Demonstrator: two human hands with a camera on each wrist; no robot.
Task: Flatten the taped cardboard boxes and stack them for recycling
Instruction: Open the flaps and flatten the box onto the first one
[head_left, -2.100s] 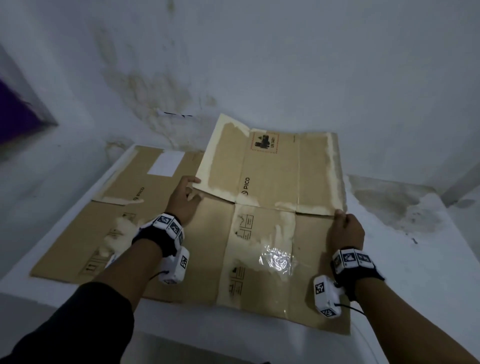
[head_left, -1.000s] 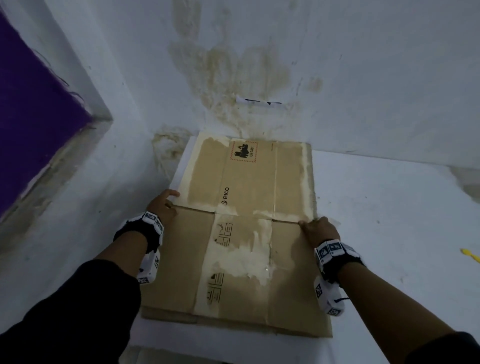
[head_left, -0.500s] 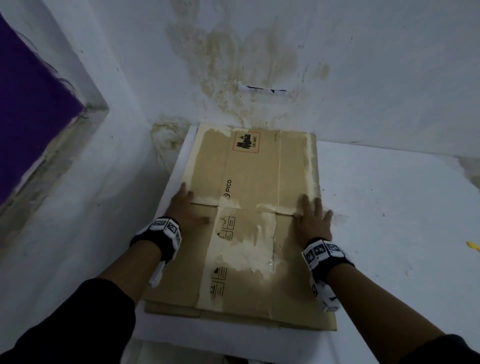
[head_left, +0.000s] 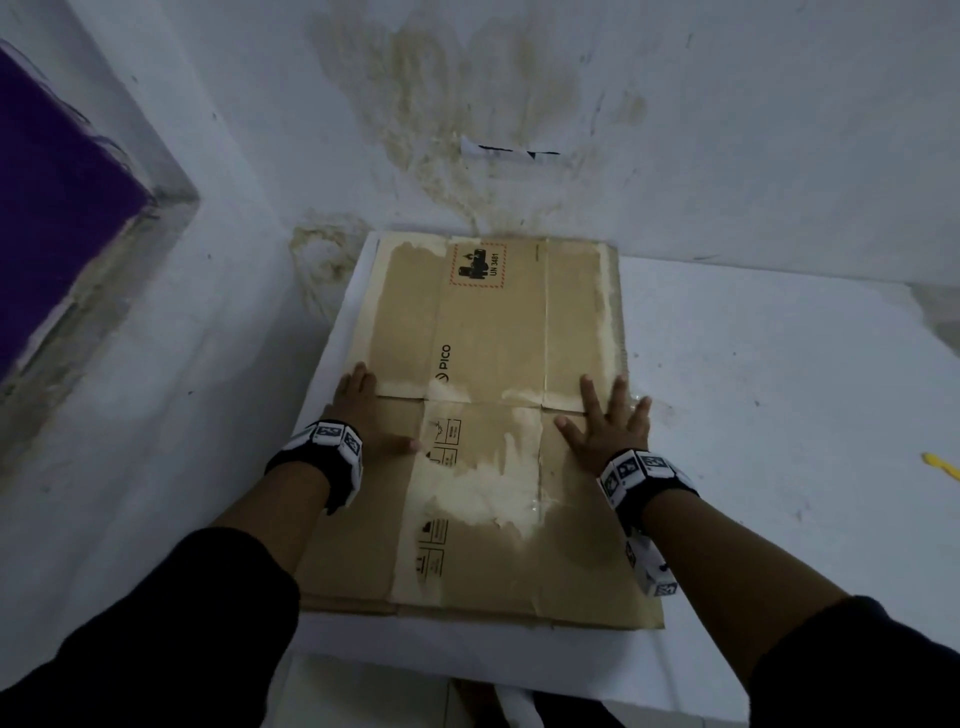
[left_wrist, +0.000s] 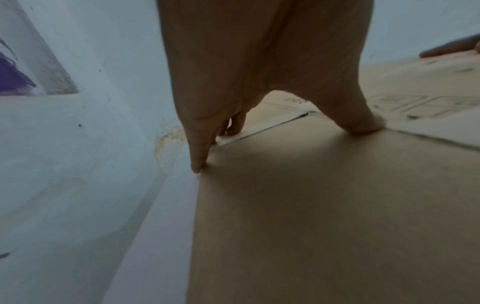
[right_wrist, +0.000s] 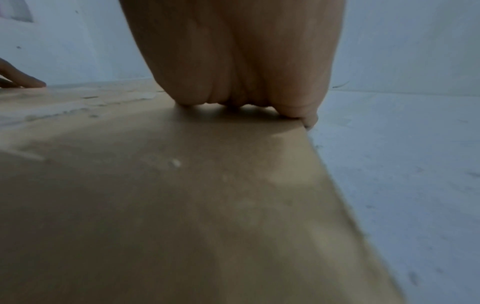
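Both flat hands, left hand and right hand, press the flattened cardboard beneath; gripping nothing.

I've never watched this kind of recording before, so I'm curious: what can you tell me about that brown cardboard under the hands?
The flattened cardboard box is brown, creased into panels, with pale patches where tape tore off, a PICO logo, a red-bordered UN 3481 label and small handling symbols. It lies flat on a white surface, its far edge near the wall, atop another layer showing at the near edge. The left hand and right hand press on it, palms down.
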